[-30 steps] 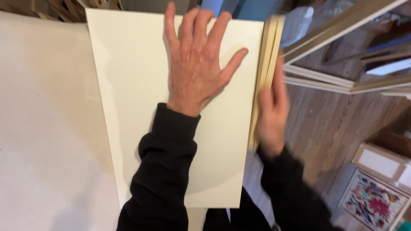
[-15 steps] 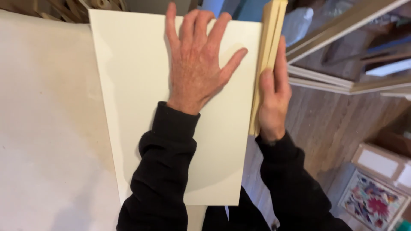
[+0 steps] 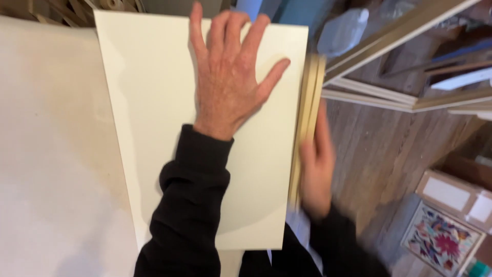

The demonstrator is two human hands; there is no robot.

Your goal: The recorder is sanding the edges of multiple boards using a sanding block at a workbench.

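Pressing flat on a cream mat board [image 3: 154,102], the left hand [image 3: 228,84] lies with its fingers [image 3: 197,31] spread wide and open, palm down, gripping nothing. Nearest the camera, both black sleeves [image 3: 192,205] rise from the bottom edge. Beside the left thumb, at the board's right edge, the right hand [image 3: 315,169] rests along a pale wooden frame moulding [image 3: 307,113] that stands on edge against the board; motion blur hides that hand, so I cannot tell whether its fingers clasp the strip or only lie against it. The board lies on a pale tabletop [image 3: 46,154], well to the left of the spread fingers.

Judging from this, the board and the strip are brought edge to edge and held there; whether they are joined, trimmed or merely lined up does not show.

Beyond the right hand's fingers lie a wooden floor [image 3: 379,149], more long frame mouldings [image 3: 400,97] and, lower right, a floral picture [image 3: 443,238], cut off by the edge. Past the left fingertips, the clutter is too blurred to name
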